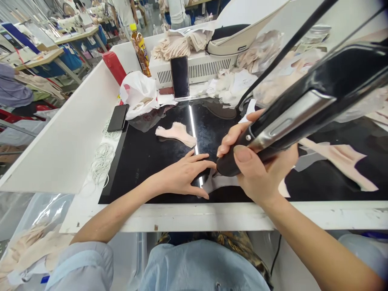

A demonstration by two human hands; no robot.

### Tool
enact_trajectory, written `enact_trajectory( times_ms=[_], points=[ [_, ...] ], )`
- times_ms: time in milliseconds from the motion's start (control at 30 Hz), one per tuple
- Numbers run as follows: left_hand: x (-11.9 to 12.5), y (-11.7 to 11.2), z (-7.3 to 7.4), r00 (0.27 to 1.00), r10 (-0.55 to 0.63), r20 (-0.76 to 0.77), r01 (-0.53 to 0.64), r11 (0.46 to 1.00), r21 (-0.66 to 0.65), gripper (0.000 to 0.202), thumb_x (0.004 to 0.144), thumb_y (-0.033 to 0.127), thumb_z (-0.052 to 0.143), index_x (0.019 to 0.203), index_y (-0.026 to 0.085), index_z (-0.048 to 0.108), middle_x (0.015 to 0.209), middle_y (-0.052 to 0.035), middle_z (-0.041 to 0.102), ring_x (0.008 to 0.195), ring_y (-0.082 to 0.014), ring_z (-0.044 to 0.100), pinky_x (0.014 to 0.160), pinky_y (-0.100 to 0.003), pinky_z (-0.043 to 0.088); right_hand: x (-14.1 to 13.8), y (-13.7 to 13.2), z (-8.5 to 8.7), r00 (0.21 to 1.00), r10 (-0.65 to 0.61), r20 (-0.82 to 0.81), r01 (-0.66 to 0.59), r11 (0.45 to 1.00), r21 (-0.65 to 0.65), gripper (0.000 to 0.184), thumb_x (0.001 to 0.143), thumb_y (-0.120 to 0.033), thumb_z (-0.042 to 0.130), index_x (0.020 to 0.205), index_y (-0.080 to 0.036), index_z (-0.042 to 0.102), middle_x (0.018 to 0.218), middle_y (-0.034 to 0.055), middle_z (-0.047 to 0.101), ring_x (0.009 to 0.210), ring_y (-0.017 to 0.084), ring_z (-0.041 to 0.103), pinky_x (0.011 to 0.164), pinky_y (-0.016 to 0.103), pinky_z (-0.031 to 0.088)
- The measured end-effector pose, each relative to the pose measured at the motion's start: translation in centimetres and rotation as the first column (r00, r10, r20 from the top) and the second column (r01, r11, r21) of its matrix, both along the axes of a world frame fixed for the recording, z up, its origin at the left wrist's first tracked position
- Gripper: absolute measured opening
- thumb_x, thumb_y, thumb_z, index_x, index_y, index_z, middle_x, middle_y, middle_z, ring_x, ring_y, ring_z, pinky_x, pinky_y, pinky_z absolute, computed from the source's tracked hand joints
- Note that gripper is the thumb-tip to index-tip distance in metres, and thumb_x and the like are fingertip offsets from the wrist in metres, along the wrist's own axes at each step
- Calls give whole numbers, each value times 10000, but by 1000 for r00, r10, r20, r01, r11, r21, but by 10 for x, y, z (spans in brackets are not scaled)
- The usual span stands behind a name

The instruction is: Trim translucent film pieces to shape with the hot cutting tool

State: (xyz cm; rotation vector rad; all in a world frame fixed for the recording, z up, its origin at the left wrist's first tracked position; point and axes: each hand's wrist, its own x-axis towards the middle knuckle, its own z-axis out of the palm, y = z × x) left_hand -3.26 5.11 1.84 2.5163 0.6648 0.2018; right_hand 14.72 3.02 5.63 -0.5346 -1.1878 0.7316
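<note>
My right hand (257, 169) is closed round the handle of a black and silver hand tool (306, 109), its dark tip down near the mat. A black cord (287, 44) runs up from it. My left hand (184, 176) lies flat with fingers spread on the black mat (142, 157), pressing a small pale piece of material (216, 182) right beside the tool's tip. A pink fabric piece (177, 133) lies further back on the mat. Another larger pink piece (342, 157) lies to the right.
Two phones: one (117, 118) at the mat's left corner, one (180, 76) leaning on a white box. A white plastic bag (138, 95), an orange drink bottle (140, 48), white elastic rings (101, 159), heaps of pink fabric (176, 44) at the back. Other workers stand far behind.
</note>
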Motion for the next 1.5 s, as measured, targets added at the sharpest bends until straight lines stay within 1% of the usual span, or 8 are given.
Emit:
enact_trajectory(
  times_ms=[167,367,500,633,933,1100,1300,1500],
  points=[
    [0,-2,3,1000,16,1,-16,999,-49,862,808,599,756,1511,267,383,1550,-94,490,1547,-307,261,1279,-556,69,18,-10,-4,1000,4,-2,-4,998,-58,405,787,-323,813,1155,-322,644,824,-4,667,568,170,592,518,353,501],
    [1,-4,6,999,31,12,-30,997,-73,865,790,582,781,1501,278,393,1543,-72,500,1550,-306,252,1282,-540,62,31,-13,-6,999,-3,-38,2,1000,-27,409,755,-287,834,1131,-298,674,812,3,660,596,182,603,521,370,503],
    [1,-8,9,996,68,51,-63,993,-103,731,875,533,716,1484,286,395,1549,-50,494,1558,-264,237,1291,-509,76,30,-12,-6,999,-23,-46,22,999,-26,416,753,-287,838,1133,-289,670,806,8,659,593,181,596,514,374,491],
    [0,-13,10,995,94,24,-92,992,-90,620,937,454,668,1468,279,400,1537,-35,506,1555,-239,245,1296,-506,58,29,-13,-6,999,-31,-42,30,999,-26,398,761,-295,833,1125,-293,673,801,9,660,589,176,586,513,367,477],
    [4,-18,7,992,123,3,-122,989,-87,716,884,454,727,1499,286,399,1521,-62,523,1543,-291,276,1280,-568,73,33,-14,-6,1000,-7,-11,7,1000,-19,405,774,-286,824,1149,-294,669,830,9,667,607,173,613,539,370,521],
    [5,-19,8,992,127,6,-126,989,-78,769,856,478,751,1508,292,386,1539,-58,507,1541,-291,281,1282,-561,64,32,-11,-2,1000,2,-10,-2,999,-33,394,782,-282,814,1143,-282,656,830,-16,665,611,148,621,545,351,532],
    [7,-21,6,991,136,-9,-137,990,-45,796,849,540,736,1503,261,378,1530,-88,507,1539,-302,280,1276,-588,70,16,1,4,996,-60,-69,60,998,-10,350,770,-322,819,1078,-295,656,770,-43,648,562,132,587,508,315,506],
    [8,-21,3,989,146,-16,-146,989,-18,858,818,610,735,1494,219,378,1509,-137,510,1526,-323,300,1270,-604,97,3,9,0,995,-75,-62,75,997,-11,310,802,-333,789,1080,-355,654,750,-27,645,535,166,554,530,349,478]
  ],
)
